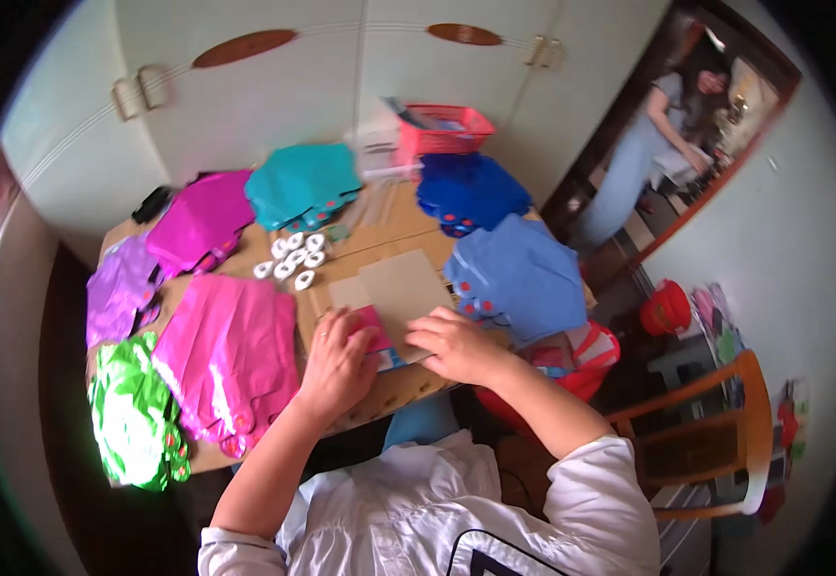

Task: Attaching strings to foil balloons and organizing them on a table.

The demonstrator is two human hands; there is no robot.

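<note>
My left hand [337, 363] lies flat on a small pink foil piece [372, 326] near the table's front edge, fingers pressing down on it. My right hand [451, 346] rests with curled fingers on the lower edge of a tan cardboard sheet [400, 288] that lies over the pink piece. A smaller cardboard piece [346, 291] sits just left of the sheet. Several white tape rolls [295, 257] are scattered behind the cardboard.
Stacks of foil bags ring the wooden table [389, 389]: pink [226, 350], green [130, 413], purple [120, 288], magenta [202, 221], teal [298, 182], dark blue [466, 190], light blue [523, 274]. A red basket [442, 130] stands at the back. A wooden chair [715, 432] and another person [648, 144] are to the right.
</note>
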